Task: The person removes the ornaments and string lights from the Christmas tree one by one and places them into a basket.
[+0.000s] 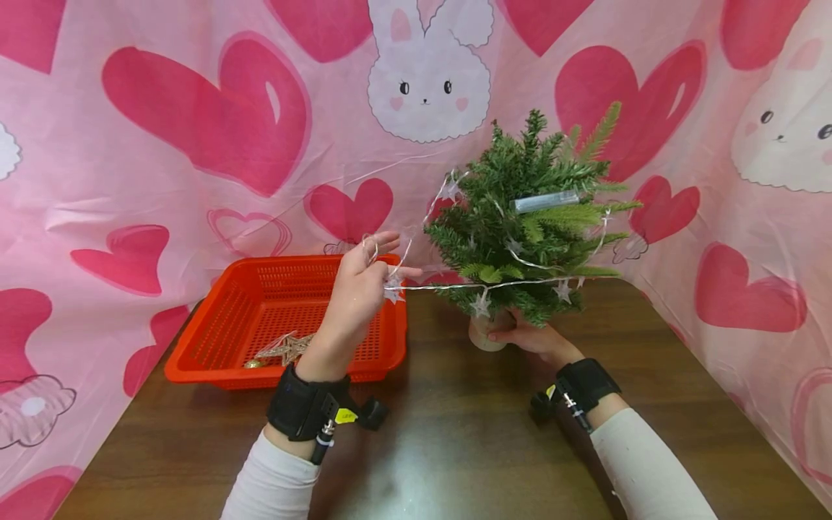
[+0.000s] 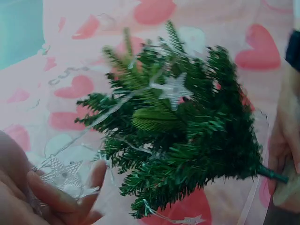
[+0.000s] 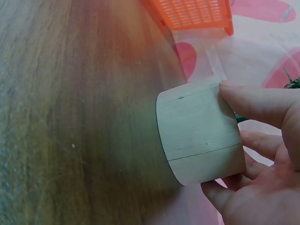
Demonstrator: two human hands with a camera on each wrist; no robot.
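Observation:
A small artificial Christmas tree leans to the right in the head view. My right hand grips its pale wooden base, with thumb and fingers around the upper edge. To the left of the tree, my left hand holds a string of star lights between thumb and fingers, and a loop of wire hangs at its fingers. One clear star lies against the left thumb. From this hand the wire runs to the branches and across the tree's front. A clear plastic battery case rests among the upper branches.
An orange plastic basket stands on the left of the brown wooden table. In it lie a woven star ornament and a small gold ornament. Behind the table hangs a pink heart-and-rabbit cloth.

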